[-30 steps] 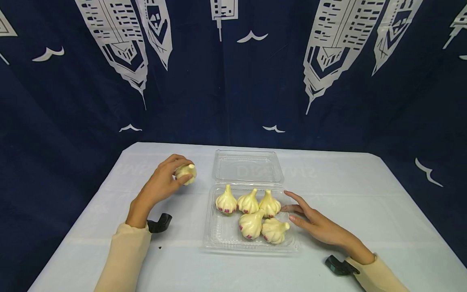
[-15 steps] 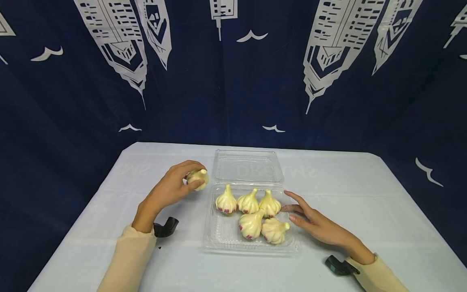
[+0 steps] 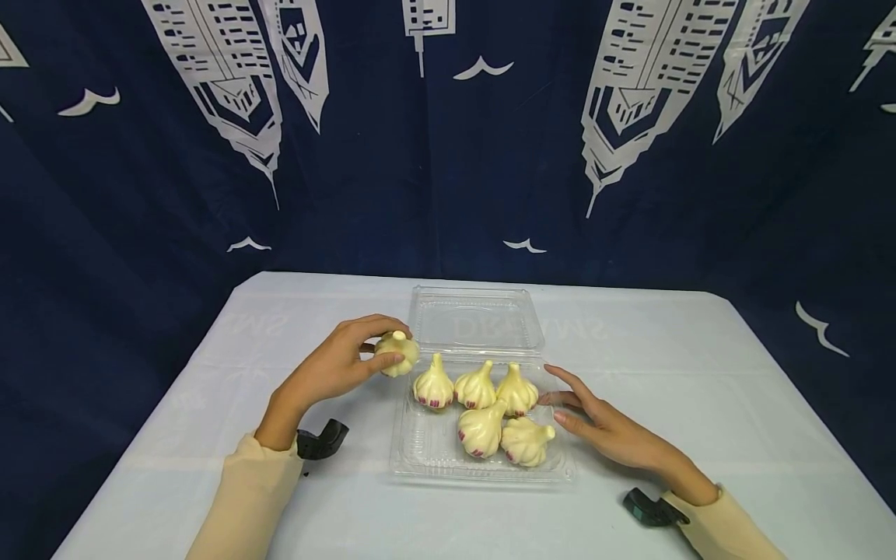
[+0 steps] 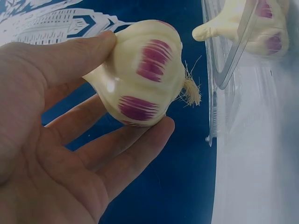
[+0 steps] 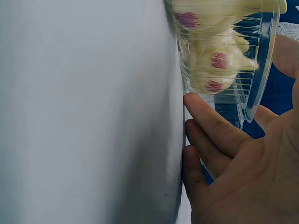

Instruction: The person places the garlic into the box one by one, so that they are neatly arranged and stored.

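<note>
My left hand (image 3: pixel 344 359) holds a garlic bulb (image 3: pixel 397 354) between thumb and fingers, at the left back corner of a clear plastic clamshell box (image 3: pixel 427 459). In the left wrist view the held garlic bulb (image 4: pixel 140 74) shows purple patches and a tuft of roots, raised off the table. Several more garlic bulbs (image 3: pixel 481 429) stand in the box, three along the back and two in front at the right. My right hand (image 3: pixel 616 432) lies at the box's right side with fingers extended, fingertips at its wall; in the right wrist view some fingertips (image 5: pixel 190 99) rest on the table.
The box's lid (image 3: pixel 476 320) lies folded open toward the back. A white cloth covers the table (image 3: pixel 665 358), with a dark blue patterned curtain (image 3: pixel 490 179) hanging behind it. Each wrist wears a black camera mount (image 3: pixel 322 440).
My left hand has carried the garlic bulb rightward and slightly toward me, up to the box's left back corner. The right hand and the bulbs in the box have stayed put.
</note>
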{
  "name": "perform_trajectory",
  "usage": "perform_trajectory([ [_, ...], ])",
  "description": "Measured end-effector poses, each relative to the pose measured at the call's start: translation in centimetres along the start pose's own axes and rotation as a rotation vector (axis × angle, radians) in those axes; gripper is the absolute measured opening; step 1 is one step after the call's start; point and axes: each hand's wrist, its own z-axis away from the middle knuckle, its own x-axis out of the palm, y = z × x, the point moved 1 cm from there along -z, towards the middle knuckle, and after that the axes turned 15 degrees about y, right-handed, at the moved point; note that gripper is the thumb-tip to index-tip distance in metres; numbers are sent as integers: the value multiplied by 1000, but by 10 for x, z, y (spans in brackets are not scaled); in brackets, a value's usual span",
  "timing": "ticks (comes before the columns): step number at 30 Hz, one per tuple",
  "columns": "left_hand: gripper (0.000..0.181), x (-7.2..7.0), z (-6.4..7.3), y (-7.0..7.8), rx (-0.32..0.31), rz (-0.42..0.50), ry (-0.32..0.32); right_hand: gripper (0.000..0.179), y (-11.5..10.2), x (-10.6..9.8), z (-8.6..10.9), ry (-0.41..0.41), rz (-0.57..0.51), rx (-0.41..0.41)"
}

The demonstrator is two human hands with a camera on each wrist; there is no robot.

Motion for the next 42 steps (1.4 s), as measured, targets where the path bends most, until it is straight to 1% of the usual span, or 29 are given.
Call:
perform_trajectory([
  [8,25,2,0,2,-1,53,-24,67,1,0,0,1,5,-3],
  [19,20,5,0,9,6,63,-62,67,-1,-1,1,3,8,1],
  [32,25,11,1,10,1,45,-121,67,0,0,1,2,9,4],
  [37,24,14,1,11,14,50,-121,67,0,0,1,-3,2,8],
  [42,24,16,2,13,24,78,-112,67,0,0,1,-4,-6,10],
])
